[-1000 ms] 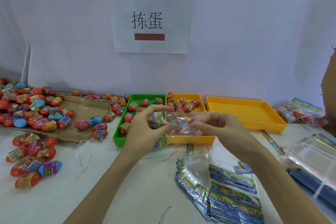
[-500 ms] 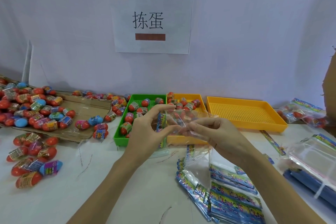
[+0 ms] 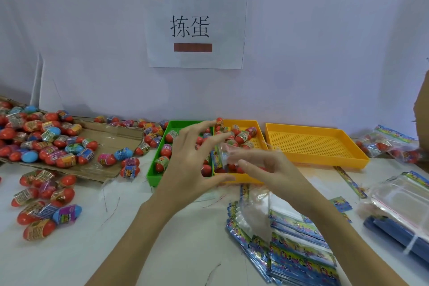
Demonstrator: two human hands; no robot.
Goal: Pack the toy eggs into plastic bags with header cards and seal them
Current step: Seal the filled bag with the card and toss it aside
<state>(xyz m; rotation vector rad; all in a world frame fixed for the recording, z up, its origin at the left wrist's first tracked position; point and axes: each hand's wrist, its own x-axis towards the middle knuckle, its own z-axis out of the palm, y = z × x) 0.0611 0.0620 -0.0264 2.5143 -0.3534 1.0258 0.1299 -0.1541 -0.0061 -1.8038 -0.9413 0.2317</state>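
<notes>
Your left hand [image 3: 190, 165] has let go and spread, so keep your right hand [image 3: 267, 169] pinching the plastic bag [image 3: 224, 154] mouth wide before reaching for eggs.

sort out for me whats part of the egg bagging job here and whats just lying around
Part of the job:
- clear bag held by right hand
- left hand
- toy eggs
- stack of bags with header cards

Lying about:
- paper sign
- empty yellow tray
- cardboard sheet
</notes>
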